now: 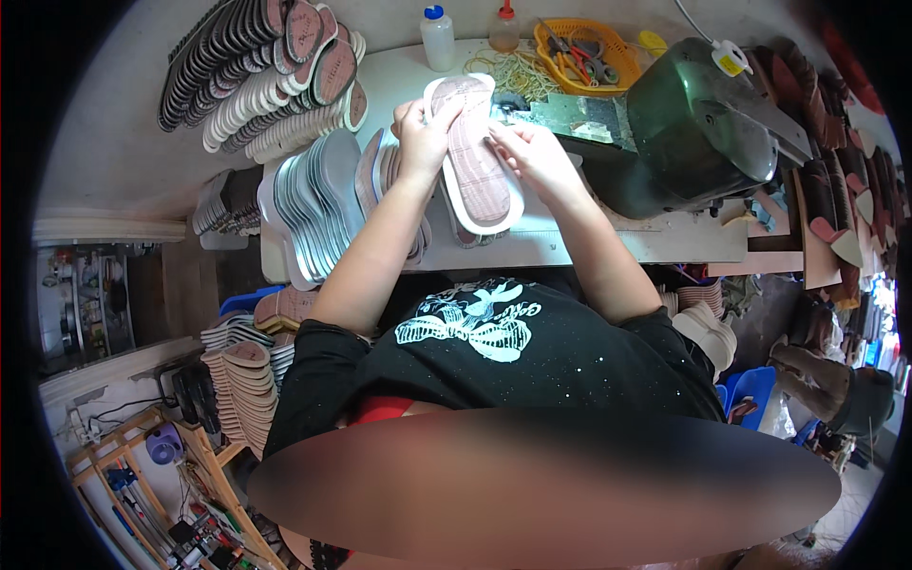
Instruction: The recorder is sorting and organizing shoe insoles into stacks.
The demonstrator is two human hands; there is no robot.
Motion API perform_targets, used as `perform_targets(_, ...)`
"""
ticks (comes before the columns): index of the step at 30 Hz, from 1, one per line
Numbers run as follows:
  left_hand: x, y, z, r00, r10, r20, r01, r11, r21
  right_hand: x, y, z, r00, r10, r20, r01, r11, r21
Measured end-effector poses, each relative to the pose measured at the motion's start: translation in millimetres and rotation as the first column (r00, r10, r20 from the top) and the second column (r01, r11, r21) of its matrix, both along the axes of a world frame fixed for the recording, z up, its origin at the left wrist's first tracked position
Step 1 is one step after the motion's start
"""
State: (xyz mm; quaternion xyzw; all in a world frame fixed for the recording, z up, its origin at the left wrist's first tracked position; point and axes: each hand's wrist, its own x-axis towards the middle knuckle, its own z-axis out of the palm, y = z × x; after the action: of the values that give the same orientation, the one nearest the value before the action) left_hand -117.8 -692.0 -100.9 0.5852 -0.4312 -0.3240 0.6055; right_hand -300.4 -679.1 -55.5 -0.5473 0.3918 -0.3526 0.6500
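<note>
A shoe insole [475, 171], pinkish-brown on its face with a white border, is held up over the white table in front of me. My left hand [425, 138] grips its upper left edge, thumb lying on the face. On the opposite edge, my right hand [540, 157] pinches the rim between thumb and fingers. More insoles lie on the table just under the held one, mostly hidden by it. Beside my left forearm stand grey-white insoles [318, 195] in a leaning row.
A green machine [698, 128] takes up the table's right side. Behind it sit an orange basket [589, 57] of tools, a white bottle with a blue cap [437, 40] and a red-topped bottle [504, 28]. Insole stacks [285, 71] fill the back left. The table [655, 249] ends near my body.
</note>
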Motion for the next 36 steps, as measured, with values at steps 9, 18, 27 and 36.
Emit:
perform_targets(9, -18.3, -14.7, 25.2, 0.922, 0.049, 0.383, -0.123, 0.977, 0.172, -35.6, 40.6, 9.0, 0.982, 0.067, 0.176, -0.121, 0.941, 0.315)
perform_targets(18, 1.2, -49.2, 31.8, 0.971, -0.114, 0.208, 0.064, 0.970, 0.233, 7.8, 47.7, -5.7, 0.910, -0.196, 0.367, 0.059, 0.934, 0.352)
perform_targets(27, 29.5, -76.7, 86.0, 0.032, -0.466, 0.884, 0.631, 0.695, 0.344, 31.4, 22.6, -2.0, 0.881, -0.279, 0.383, 0.146, 0.929, 0.339)
perform_targets(36, 29.2, -105.0, 103.8, 0.037, -0.936, 0.351, 0.679, 0.280, 0.678, 33.8, 12.9, 4.3, 0.895, -0.251, 0.369, 0.108, 0.925, 0.365)
